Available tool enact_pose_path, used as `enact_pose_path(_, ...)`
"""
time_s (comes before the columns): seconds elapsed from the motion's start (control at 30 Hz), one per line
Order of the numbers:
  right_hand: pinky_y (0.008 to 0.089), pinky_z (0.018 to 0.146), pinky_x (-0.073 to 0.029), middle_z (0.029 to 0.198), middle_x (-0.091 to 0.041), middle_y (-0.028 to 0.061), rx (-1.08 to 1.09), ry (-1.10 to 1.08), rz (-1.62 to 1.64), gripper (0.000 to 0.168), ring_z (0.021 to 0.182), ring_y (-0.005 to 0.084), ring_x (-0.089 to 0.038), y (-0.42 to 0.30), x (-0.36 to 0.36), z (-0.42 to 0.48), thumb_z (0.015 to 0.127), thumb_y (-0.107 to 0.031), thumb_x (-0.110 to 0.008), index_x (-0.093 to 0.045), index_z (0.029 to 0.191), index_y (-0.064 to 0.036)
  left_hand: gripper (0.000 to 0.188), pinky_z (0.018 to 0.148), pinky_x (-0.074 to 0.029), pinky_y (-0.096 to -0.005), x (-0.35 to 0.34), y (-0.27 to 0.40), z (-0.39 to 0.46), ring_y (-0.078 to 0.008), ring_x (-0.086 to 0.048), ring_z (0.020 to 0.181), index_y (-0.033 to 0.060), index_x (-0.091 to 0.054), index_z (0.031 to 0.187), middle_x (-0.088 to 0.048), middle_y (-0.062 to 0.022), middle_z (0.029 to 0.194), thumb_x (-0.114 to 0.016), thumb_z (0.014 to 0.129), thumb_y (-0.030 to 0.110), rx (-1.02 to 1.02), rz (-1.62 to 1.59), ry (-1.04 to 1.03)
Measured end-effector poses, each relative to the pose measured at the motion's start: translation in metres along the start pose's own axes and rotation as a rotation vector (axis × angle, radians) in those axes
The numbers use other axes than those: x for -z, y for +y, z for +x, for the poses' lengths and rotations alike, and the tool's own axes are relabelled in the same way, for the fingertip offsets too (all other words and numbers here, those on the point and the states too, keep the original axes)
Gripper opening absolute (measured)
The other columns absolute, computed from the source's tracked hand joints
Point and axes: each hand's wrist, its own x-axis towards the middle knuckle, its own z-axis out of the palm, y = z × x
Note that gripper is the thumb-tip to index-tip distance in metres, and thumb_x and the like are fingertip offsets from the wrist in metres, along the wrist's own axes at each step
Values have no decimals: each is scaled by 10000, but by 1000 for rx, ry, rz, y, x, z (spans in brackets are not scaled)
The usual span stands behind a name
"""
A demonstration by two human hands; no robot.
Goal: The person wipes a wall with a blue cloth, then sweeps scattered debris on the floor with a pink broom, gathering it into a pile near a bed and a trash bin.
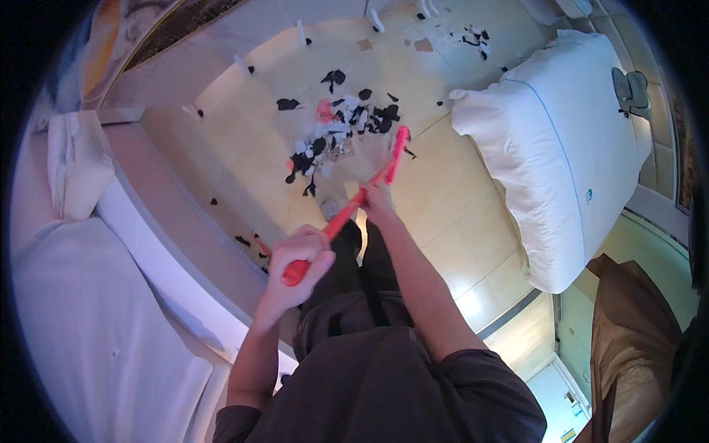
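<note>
Both my hands are on a red long-handled broom point(346, 213), which slants away from me over the floor. My left hand point(302, 260) is wrapped around the handle near its top end, level with my thighs. Further down the shaft, my right hand point(378, 202) grips it close to the pink-red head point(399, 155). The head is to the right of a scattered pile of scraps point(332, 138) in black, white and pink, spread on the tiled floor beyond my feet. Its bristles cannot be made out clearly.
On the right stands a bed point(548, 149) in a white cover with a grey-green cloth item point(631, 94) on it. More scraps point(476, 40) lie at the far right and beside the left ledge point(183, 216). A white-sheeted surface point(99, 321) fills the left; a brown curtain point(631, 332) hangs lower right.
</note>
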Motion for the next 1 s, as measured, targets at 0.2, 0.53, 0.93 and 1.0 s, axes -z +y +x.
enact_pose_path(0.2, 369, 461, -442, 642, -446, 46, -32, 279, -94, 67, 557, 176, -494, -82, 115, 65, 772, -121, -528, -480, 792, -79, 273, 671, -427, -310, -96, -74, 71, -219, -520, 676, 15, -416, 594, -516, -72, 634, -607, 766, -79, 57, -142, 11)
enact_pose_path(0.53, 338, 479, -439, 675, -488, 67, 175, -58, -198, 66, 587, 173, -516, -55, -26, 197, 768, -100, -517, -474, 807, -69, 280, 727, -411, -369, -37, -42, 159, -204, -479, 630, 0, -461, 564, -501, -68, 571, -537, 833, -22, 338, -1, 369)
enact_pose_path(0.93, 300, 470, -458, 763, -538, 49, -25, 66, -254, 196, 602, 155, -538, -197, 40, 153, 830, -198, -551, -435, 958, -105, 189, 767, -438, -338, -74, -59, 197, -233, -559, 793, 3, -537, 637, -585, -86, 707, -574, 821, 23, 353, -135, 357)
enact_pose_path(1.0, 305, 440, -413, 719, -522, 43, 1, 70, -473, 147, 559, 152, -505, -230, 97, 195, 827, -215, -535, -465, 886, -100, 121, 772, -442, -322, -118, -100, 212, -231, -573, 845, -13, -536, 709, -585, -95, 766, -565, 827, -13, 257, -175, 318)
